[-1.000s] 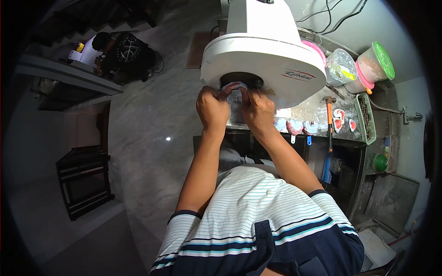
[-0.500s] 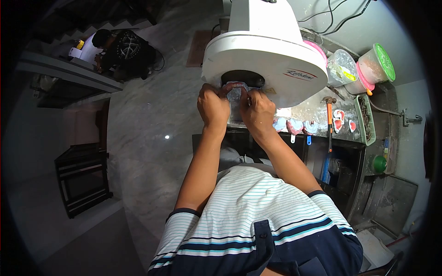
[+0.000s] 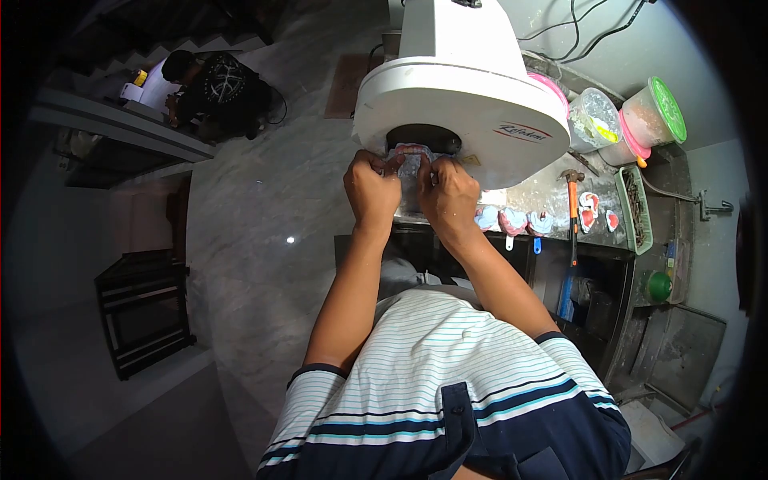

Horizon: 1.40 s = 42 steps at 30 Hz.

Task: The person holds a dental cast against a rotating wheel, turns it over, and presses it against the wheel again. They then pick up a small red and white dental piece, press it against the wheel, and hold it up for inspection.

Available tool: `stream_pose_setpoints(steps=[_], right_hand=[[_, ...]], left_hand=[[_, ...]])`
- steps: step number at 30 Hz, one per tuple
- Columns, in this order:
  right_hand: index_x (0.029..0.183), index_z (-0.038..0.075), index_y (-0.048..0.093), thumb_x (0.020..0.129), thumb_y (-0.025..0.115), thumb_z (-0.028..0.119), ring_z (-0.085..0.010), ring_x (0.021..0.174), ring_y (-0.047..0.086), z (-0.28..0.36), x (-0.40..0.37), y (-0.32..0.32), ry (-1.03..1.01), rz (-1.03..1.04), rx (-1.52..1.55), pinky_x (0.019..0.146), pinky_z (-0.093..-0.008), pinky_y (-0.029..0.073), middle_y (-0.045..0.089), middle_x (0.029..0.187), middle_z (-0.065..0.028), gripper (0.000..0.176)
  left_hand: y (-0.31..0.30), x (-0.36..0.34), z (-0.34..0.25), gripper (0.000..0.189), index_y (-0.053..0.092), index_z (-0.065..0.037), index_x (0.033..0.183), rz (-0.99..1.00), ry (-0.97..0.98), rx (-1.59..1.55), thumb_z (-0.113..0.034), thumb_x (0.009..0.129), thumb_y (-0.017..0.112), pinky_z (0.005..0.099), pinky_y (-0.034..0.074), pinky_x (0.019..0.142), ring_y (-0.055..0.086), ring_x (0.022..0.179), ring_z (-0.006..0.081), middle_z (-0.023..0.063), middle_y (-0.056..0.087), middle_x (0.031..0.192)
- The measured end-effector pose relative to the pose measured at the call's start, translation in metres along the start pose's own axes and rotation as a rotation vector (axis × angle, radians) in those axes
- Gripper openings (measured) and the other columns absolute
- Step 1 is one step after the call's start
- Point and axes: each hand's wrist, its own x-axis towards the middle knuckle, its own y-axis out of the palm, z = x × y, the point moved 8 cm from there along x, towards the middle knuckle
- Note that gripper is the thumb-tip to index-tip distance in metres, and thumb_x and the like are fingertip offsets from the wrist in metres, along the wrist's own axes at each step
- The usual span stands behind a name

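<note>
Both hands grip a dental cast point(image 3: 412, 150), pinkish on top with grey-blue edges, at the dark opening of the white model trimmer point(image 3: 448, 92). My left hand point(image 3: 373, 186) pinches its left side with thumb and fingers. On the right side, my right hand point(image 3: 450, 190) is closed round it, knuckles up. The fingers hide the cast's lower edges. Just right of my right hand, several dental impressions point(image 3: 512, 221) in pink and blue-grey material lie along the counter edge, some on trays with white or blue handles.
An orange-handled hammer point(image 3: 572, 204) lies across the counter edge. Beyond it are red and white pieces point(image 3: 588, 210) and a green tray point(image 3: 634, 210) of small rods. Tubs with pink and green lids point(image 3: 652, 112) stand at the back right. A person point(image 3: 220, 92) crouches at far left.
The cast has tilted so more of its pinkish top shows, and both hands have dipped slightly toward me. Both still hold it.
</note>
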Motion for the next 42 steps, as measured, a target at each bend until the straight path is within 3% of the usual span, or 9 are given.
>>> stream_pose_setpoints(steps=[15, 17, 27, 29, 30, 32, 35, 39, 42], right_hand=[[0.070, 0.007, 0.050, 0.082, 0.081, 0.009, -0.0363, 0.053, 0.059, 0.011, -0.006, 0.002, 0.025, -0.012, 0.076, 0.049, -0.0427, 0.046, 0.057, 0.061, -0.0145, 0.033], [0.070, 0.007, 0.049, 0.082, 0.080, 0.008, -0.0358, 0.053, 0.059, 0.014, -0.006, 0.000, -0.004, -0.033, 0.080, 0.049, -0.0428, 0.046, 0.057, 0.061, -0.0143, 0.033], [0.071, 0.007, 0.051, 0.082, 0.082, 0.010, -0.0321, 0.052, 0.059, 0.015, -0.010, -0.004, 0.007, -0.017, 0.049, 0.050, -0.0411, 0.046, 0.057, 0.061, -0.0126, 0.034], [0.075, 0.005, 0.058, 0.084, 0.081, 0.009, -0.0301, 0.055, 0.061, 0.012, -0.009, -0.008, 0.017, 0.037, 0.063, 0.051, -0.0397, 0.047, 0.059, 0.065, -0.0123, 0.026], [0.075, 0.005, 0.058, 0.084, 0.081, 0.009, -0.0301, 0.055, 0.061, 0.009, -0.006, -0.013, 0.016, 0.030, 0.060, 0.051, -0.0397, 0.047, 0.059, 0.065, -0.0123, 0.026], [0.086, 0.003, 0.067, 0.083, 0.081, 0.006, -0.0296, 0.060, 0.065, 0.004, -0.004, -0.016, -0.023, 0.131, 0.068, 0.056, -0.0382, 0.052, 0.064, 0.073, -0.0128, 0.015], [0.097, 0.004, 0.072, 0.080, 0.081, 0.004, -0.0298, 0.065, 0.068, -0.012, -0.005, -0.013, -0.063, 0.144, 0.150, 0.061, -0.0377, 0.055, 0.067, 0.082, -0.0127, 0.019], [0.099, 0.005, 0.070, 0.076, 0.082, 0.006, -0.0319, 0.071, 0.067, -0.015, -0.001, -0.012, -0.125, 0.113, 0.173, 0.063, -0.0409, 0.055, 0.066, 0.083, -0.0110, 0.026], [0.097, 0.006, 0.070, 0.074, 0.081, 0.005, -0.0317, 0.071, 0.067, -0.016, 0.001, -0.009, -0.154, 0.129, 0.131, 0.063, -0.0411, 0.055, 0.065, 0.083, -0.0108, 0.026]], left_hand=[[0.000, 0.001, -0.002, 0.039, 0.060, 0.001, 0.074, -0.024, 0.010, 0.005, -0.023, 0.078, 0.091, 0.0438, 0.051, 0.064, 0.067, 0.064, 0.0384, 0.0189, 0.067, 0.068], [0.001, 0.001, -0.004, 0.032, 0.060, 0.001, 0.077, 0.040, -0.054, -0.018, -0.014, 0.079, 0.087, 0.0487, 0.051, 0.067, 0.069, 0.077, 0.0461, 0.0232, 0.069, 0.078], [0.001, -0.001, 0.001, 0.032, 0.060, 0.000, 0.079, 0.039, -0.040, -0.040, -0.016, 0.079, 0.087, 0.0478, 0.051, 0.067, 0.068, 0.073, 0.0431, 0.0205, 0.068, 0.077], [-0.001, -0.003, 0.001, 0.032, 0.063, 0.001, 0.083, 0.031, 0.036, -0.023, -0.018, 0.080, 0.088, 0.0426, 0.051, 0.068, 0.066, 0.070, 0.0344, 0.0147, 0.066, 0.075], [-0.004, -0.005, -0.001, 0.032, 0.063, 0.001, 0.083, 0.032, 0.042, -0.028, -0.018, 0.080, 0.088, 0.0426, 0.051, 0.068, 0.066, 0.070, 0.0344, 0.0147, 0.066, 0.075], [-0.018, -0.015, -0.011, 0.025, 0.068, 0.000, 0.092, -0.005, 0.181, -0.084, -0.013, 0.080, 0.086, 0.0407, 0.051, 0.074, 0.066, 0.082, 0.0325, 0.0133, 0.068, 0.086], [-0.019, -0.024, -0.017, 0.025, 0.070, -0.003, 0.103, 0.043, 0.365, -0.098, -0.009, 0.081, 0.081, 0.0430, 0.052, 0.083, 0.064, 0.092, 0.0351, 0.0129, 0.069, 0.100], [-0.021, -0.027, -0.025, 0.028, 0.072, -0.003, 0.106, 0.050, 0.512, -0.043, -0.009, 0.081, 0.081, 0.0440, 0.052, 0.083, 0.064, 0.092, 0.0348, 0.0125, 0.069, 0.100], [-0.021, -0.024, -0.029, 0.022, 0.072, -0.003, 0.099, 0.032, 0.549, -0.025, -0.010, 0.080, 0.082, 0.0436, 0.052, 0.081, 0.065, 0.091, 0.0348, 0.0126, 0.070, 0.097]])
